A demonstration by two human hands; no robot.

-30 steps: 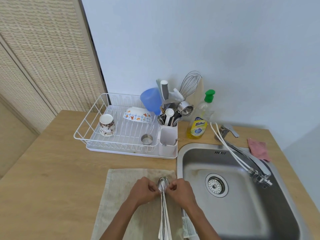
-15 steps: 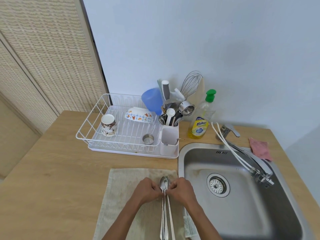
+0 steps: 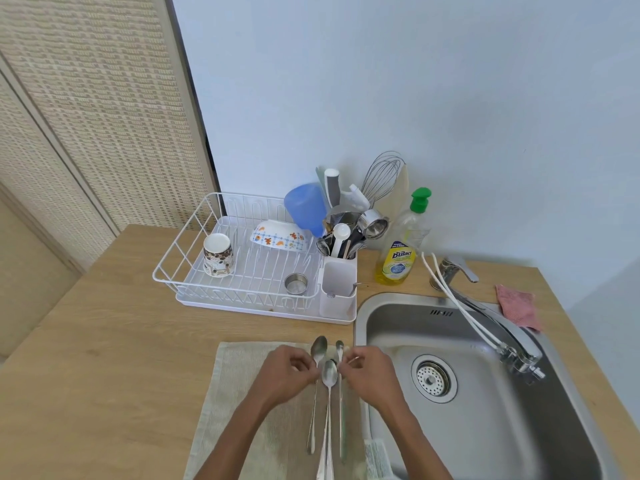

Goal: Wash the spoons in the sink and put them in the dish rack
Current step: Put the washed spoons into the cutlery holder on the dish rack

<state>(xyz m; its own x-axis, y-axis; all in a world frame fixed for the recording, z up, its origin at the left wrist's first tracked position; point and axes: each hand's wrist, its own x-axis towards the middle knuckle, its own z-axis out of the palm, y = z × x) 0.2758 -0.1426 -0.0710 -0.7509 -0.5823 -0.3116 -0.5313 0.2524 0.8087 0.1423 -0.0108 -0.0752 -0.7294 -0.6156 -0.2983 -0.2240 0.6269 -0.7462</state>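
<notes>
Steel spoons (image 3: pixel 329 393) lie on the towel (image 3: pixel 242 410), bowls to 12, handles to 6, our left hand (image 3: pixel 287 375) and right hand (image 3: pixel 372 377) pinching their necks with curled fingers (image 3: pixel 307 367), sink (image 3: pixel 485 445) at 3 o'clock, nearer the right.

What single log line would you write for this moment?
phase: pre-wash | left hand: pinches long silver metal spoons | right hand: pinches same spoons | place: over beige cloth, beside stainless steel sink

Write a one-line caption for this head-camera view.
The left hand and right hand pinch long spoons over a cloth beside the sink, dish rack behind.
</notes>
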